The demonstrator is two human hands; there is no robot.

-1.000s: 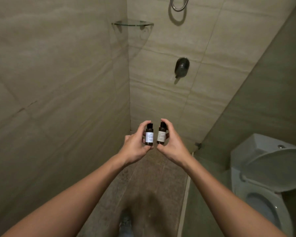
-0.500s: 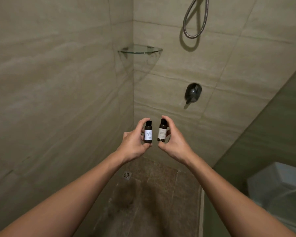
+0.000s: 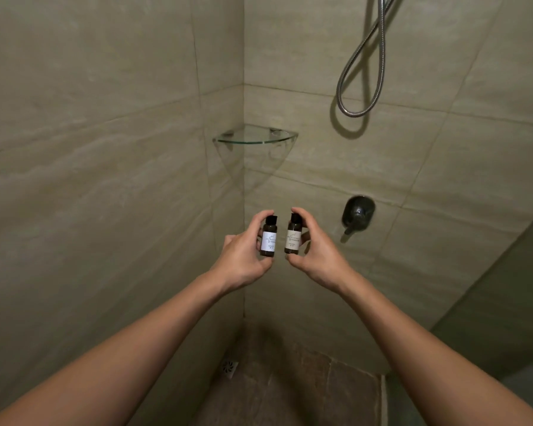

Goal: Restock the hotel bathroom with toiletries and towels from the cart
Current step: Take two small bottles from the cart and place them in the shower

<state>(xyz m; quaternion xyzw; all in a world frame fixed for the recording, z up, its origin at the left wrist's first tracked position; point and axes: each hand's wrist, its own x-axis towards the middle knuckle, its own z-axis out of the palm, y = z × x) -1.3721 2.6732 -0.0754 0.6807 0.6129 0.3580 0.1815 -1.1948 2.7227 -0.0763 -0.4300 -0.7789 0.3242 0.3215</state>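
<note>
I hold two small dark toiletry bottles with black caps and pale labels, upright and side by side in front of the shower corner. My left hand (image 3: 242,256) pinches the left bottle (image 3: 268,237) between thumb and fingers. My right hand (image 3: 316,252) pinches the right bottle (image 3: 293,233) the same way. A glass corner shelf (image 3: 256,137) with nothing on it is fixed to the tiled walls above and behind the bottles.
A metal shower hose (image 3: 362,61) loops down the back wall at upper right. A dark mixer knob (image 3: 357,212) sits on that wall right of my hands. A floor drain (image 3: 229,366) lies in the brown shower floor; a glass partition rises at right.
My view has tilted upward: the shelf, hose and knob have dropped lower in view and the toilet has left the frame. Both hands still hold their bottles at the same spacing.
</note>
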